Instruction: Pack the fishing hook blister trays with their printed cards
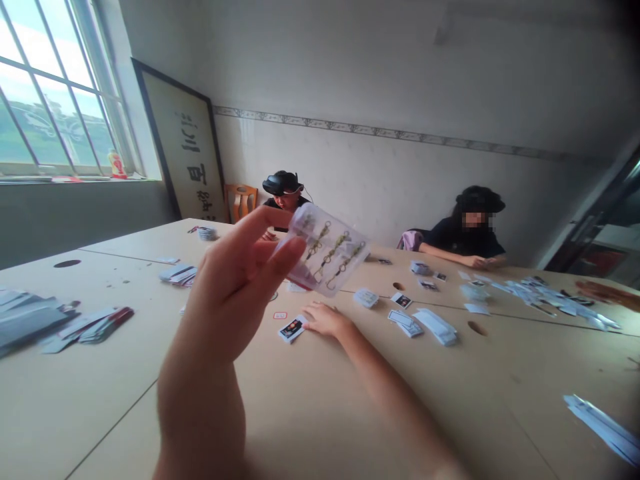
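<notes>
Raised close to the camera, my left hand (227, 287) pinches a small clear plastic box (345, 283) between thumb and fingers. Several fishing hooks with swivels (327, 250) show through its side, lined up in a row. Farther down and to the right, my right hand (327, 320) rests low on the tabletop, its fingertips at the edge of a small dark printed card (291, 329) with a white border. The fingers seem to grip that edge, though their undersides are hidden. Just behind the card lies a small red-bordered label (281, 315).
Across the wide table (280, 400) sit two people with headsets. Stacks of white packets (436, 327), clear boxes (367, 297) and loose cards (401, 300) lie around. Larger piles of packets (30, 320) are at the left. The tabletop has round holes (477, 328).
</notes>
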